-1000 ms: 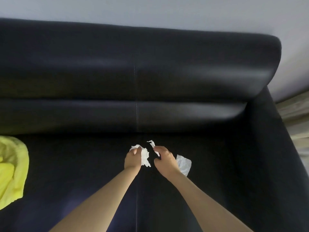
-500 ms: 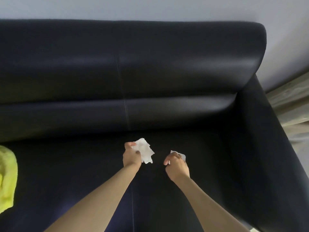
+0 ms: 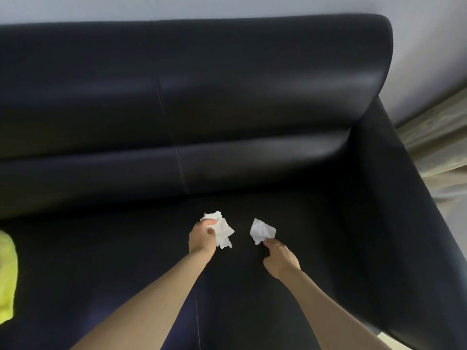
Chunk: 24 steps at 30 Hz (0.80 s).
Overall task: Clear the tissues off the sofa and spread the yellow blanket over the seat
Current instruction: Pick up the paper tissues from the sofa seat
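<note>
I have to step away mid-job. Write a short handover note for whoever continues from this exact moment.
Left hand: grips a crumpled tissue.
Right hand: pinches a second tissue at its fingertips.
Yellow blanket: bunched at the seat's far left edge, not spread.
Sofa: no other tissues visible on the seat.
Done: both tissues are in hand.
Left: take them off the sofa, then spread the blanket over the seat.

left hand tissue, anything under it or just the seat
Under the crumpled tissue that the left hand grips, only the dark sofa seat shows. The spot right behind the wad and the fingers is covered.
</note>
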Tool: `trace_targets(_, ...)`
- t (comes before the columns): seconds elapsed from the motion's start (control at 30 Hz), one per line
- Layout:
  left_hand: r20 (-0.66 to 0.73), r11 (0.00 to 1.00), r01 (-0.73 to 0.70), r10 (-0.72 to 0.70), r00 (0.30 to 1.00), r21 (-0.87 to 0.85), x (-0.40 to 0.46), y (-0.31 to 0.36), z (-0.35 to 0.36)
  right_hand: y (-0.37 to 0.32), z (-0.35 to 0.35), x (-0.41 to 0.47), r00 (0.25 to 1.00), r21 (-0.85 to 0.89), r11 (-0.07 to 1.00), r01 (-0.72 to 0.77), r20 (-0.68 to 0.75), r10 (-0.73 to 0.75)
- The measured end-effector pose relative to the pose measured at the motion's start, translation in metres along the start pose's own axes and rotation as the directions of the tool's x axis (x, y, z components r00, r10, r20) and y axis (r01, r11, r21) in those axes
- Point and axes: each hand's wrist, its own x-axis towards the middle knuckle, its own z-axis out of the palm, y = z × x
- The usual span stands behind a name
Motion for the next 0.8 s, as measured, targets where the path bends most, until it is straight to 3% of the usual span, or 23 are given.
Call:
trace_targets(0.13,0.032,0.999,-0.015,0.013,0.999,0.046,-0.004,0.003,0.008,-0.016,-0.008,-0.001,0.991,0.293,0.955,0.041,-0.131,-0.002)
trace_targets(0.2,0.065,1.0,0.009,-0.009,0.998,-0.003,-0.005,0.006,0.011,-0.026,-0.012,-0.004,0.979,0.291,0.944,0.153,-0.171,-0.106)
trace_targets(0.33,0.166,0.969,0.138,-0.104,0.981,-0.205,-0.007,0.015,0.015,-0.044,-0.017,-0.013,0.899,-0.04,0.908,0.418,-0.124,-0.42)
trace_targets(0.47,0.137,0.954,0.179,-0.149,0.979,-0.24,-0.008,0.017,0.018,-0.051,-0.013,-0.016,0.834,-0.284,0.799,0.53,0.002,-0.552)
trace_targets(0.57,0.017,0.98,0.182,-0.181,0.983,-0.08,-0.008,0.024,0.017,-0.049,-0.009,-0.014,0.868,-0.194,0.857,0.477,-0.045,-0.494)
trace_targets(0.67,-0.028,0.978,0.174,-0.178,0.984,-0.114,-0.012,0.027,0.011,-0.045,-0.01,-0.016,0.911,-0.052,0.925,0.377,-0.158,-0.381)
trace_targets(0.73,-0.018,0.973,0.131,-0.137,0.99,-0.192,-0.017,0.026,0.007,-0.042,-0.013,-0.016,0.943,0.154,0.95,0.272,-0.239,-0.231)
trace_targets(0.8,0.046,0.977,0.098,-0.091,0.995,-0.188,-0.023,0.027,0.005,-0.041,-0.018,-0.014,0.973,0.42,0.896,0.145,-0.223,-0.053)
